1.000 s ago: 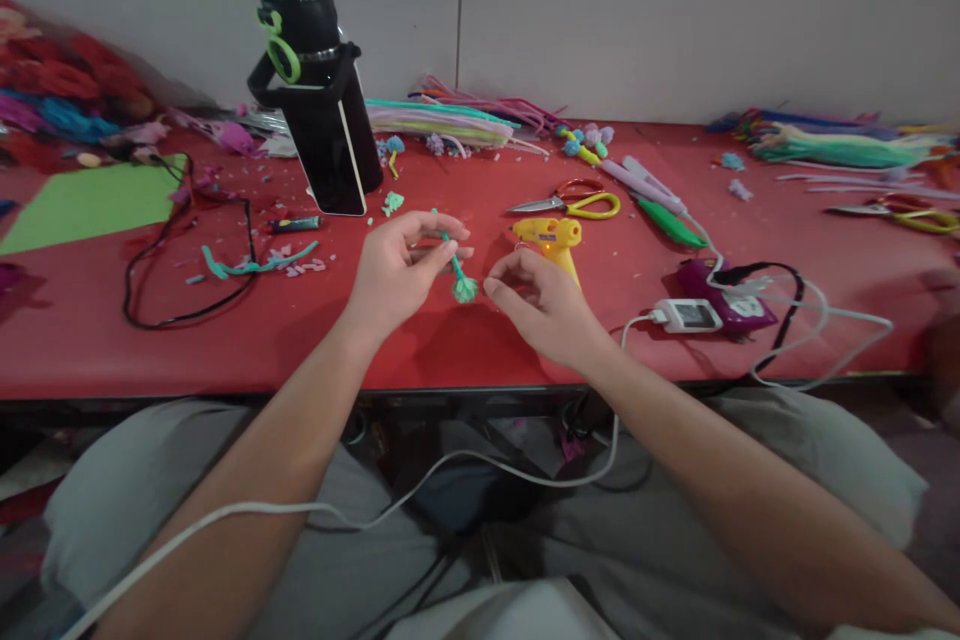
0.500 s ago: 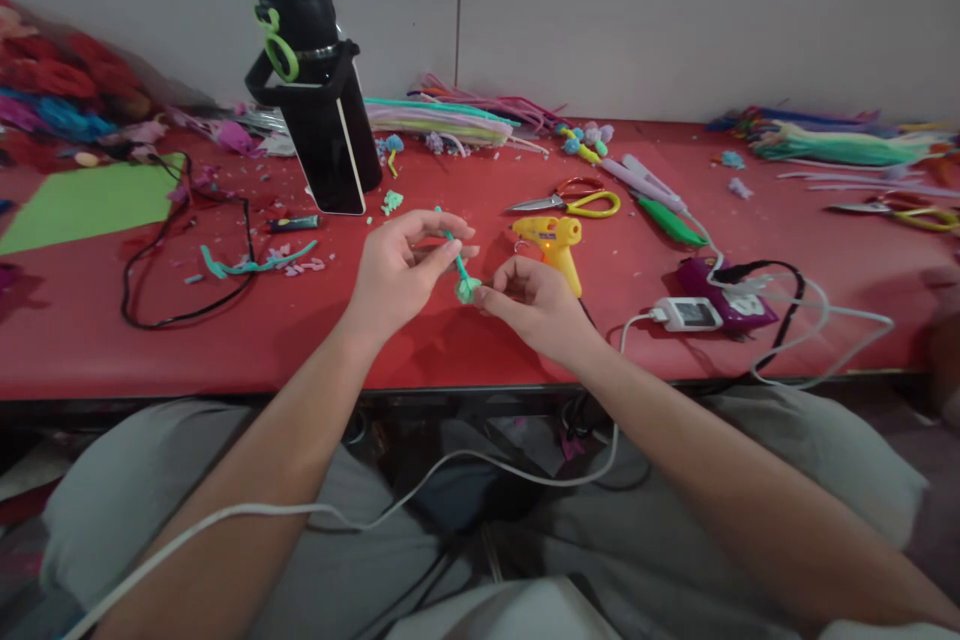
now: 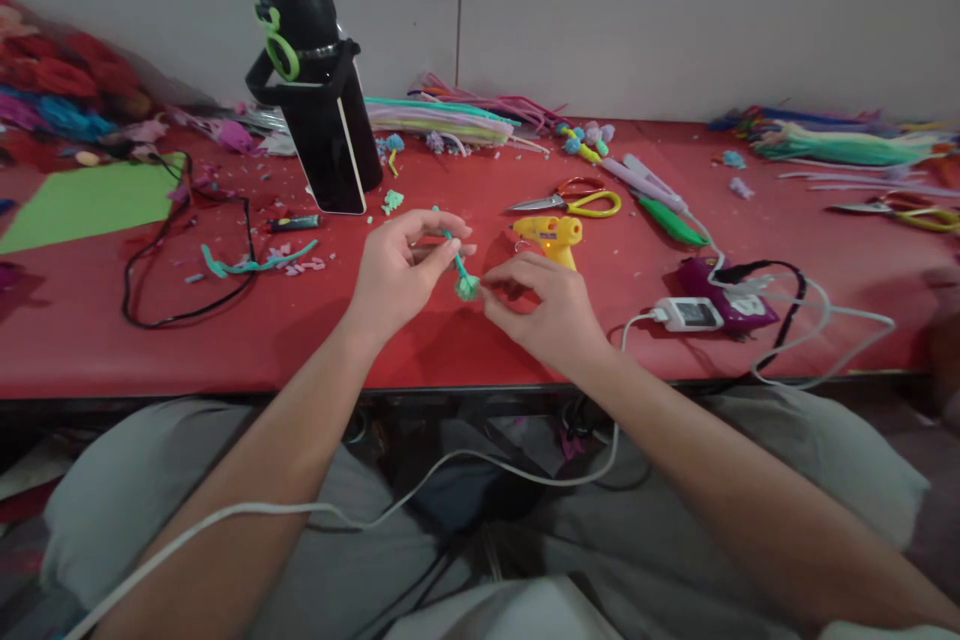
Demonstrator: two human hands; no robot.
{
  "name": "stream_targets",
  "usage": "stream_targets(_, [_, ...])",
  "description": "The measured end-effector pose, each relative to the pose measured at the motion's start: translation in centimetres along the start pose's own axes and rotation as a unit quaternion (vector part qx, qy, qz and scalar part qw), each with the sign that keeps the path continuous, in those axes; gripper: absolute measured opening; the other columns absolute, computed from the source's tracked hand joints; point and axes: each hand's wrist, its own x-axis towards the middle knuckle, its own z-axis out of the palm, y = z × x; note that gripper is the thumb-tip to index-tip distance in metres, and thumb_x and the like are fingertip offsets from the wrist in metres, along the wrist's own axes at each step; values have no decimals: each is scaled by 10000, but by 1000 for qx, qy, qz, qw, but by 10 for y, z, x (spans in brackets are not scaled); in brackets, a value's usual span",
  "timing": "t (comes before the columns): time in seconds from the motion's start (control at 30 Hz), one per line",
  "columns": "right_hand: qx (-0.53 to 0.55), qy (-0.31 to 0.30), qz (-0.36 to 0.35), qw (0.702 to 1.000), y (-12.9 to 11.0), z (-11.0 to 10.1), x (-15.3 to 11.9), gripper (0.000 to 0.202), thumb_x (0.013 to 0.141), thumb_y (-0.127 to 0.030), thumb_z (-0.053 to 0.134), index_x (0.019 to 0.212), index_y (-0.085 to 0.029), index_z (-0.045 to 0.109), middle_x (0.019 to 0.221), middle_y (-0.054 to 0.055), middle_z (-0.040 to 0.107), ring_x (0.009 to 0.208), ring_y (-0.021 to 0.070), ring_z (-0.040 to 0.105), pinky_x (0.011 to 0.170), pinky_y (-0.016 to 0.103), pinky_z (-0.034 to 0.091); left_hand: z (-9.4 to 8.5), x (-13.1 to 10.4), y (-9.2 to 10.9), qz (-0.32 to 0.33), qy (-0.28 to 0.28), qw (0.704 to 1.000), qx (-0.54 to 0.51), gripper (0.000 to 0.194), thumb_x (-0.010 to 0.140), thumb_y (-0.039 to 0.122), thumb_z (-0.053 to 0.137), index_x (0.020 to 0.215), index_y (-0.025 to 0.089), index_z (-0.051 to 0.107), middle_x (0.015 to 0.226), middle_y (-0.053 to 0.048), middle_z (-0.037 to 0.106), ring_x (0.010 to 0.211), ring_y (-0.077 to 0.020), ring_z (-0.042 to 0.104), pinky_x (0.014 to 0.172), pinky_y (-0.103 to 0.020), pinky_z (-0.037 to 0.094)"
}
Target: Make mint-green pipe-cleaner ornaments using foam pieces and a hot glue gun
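Observation:
Between thumb and fingers, my left hand (image 3: 401, 270) pinches the stem of a green pipe-cleaner piece (image 3: 466, 287), whose rounded, pale green end points down toward me. My right hand (image 3: 544, 305) is at the right side of that end, thumb and index finger pinched together at its edge; whether anything is between them is too small to tell. Just beyond my right hand lies a yellow glue gun (image 3: 551, 235), its handle partly hidden by the hand. Scissors with red and yellow handles (image 3: 592, 202) rest behind the glue gun.
A tall black bottle (image 3: 330, 130) stands at the back left, near a black cable (image 3: 127, 290) and a green sheet (image 3: 97, 200). Pipe-cleaner bundles (image 3: 847, 148) lie along the wall. At right are a purple box (image 3: 739, 305), a white device (image 3: 690, 314) and more scissors (image 3: 892, 208).
My right hand has shifted slightly, its fingers now flatter and covering more of the glue gun's handle. My left hand and the green piece have barely moved.

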Motion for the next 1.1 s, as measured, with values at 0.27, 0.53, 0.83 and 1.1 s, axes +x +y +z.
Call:
stream_targets(0.27, [-93, 19, -81, 992, 1, 5, -3, 143, 901, -194, 623, 872, -194, 763, 867, 76, 740, 804, 211, 677, 794, 356, 556, 4, -2, 0, -23, 8, 1000, 9, 106, 846, 183, 719, 951, 179, 732, 986, -66, 786, 898, -221, 796, 761, -284, 672])
stream_targets(0.53, [-132, 14, -113, 985, 1, 5, -1, 165, 905, -160, 589, 824, -197, 727, 822, 68, 711, 771, 204, 656, 788, 356, 544, 5, -1, -1, -26, 16, 999, 15, 108, 838, 165, 720, 944, 178, 735, 960, -60, 790, 883, -220, 799, 727, -271, 668])
stream_targets(0.83, [-138, 18, -114, 984, 3, 4, 0, 154, 919, -168, 579, 824, -198, 696, 836, 73, 697, 791, 211, 630, 782, 352, 525, 5, -2, 1, -23, 15, 999, 19, 100, 836, 174, 732, 935, 179, 732, 980, -64, 787, 905, -226, 796, 748, -284, 673])
stream_targets(1.1, [-123, 23, -111, 986, 1, 3, 1, 156, 932, -183, 583, 823, -194, 693, 805, 61, 685, 753, 195, 614, 761, 339, 511, 5, -4, 2, -9, 5, 1000, 20, 102, 839, 158, 719, 939, 174, 731, 978, -65, 787, 903, -225, 795, 747, -283, 673])
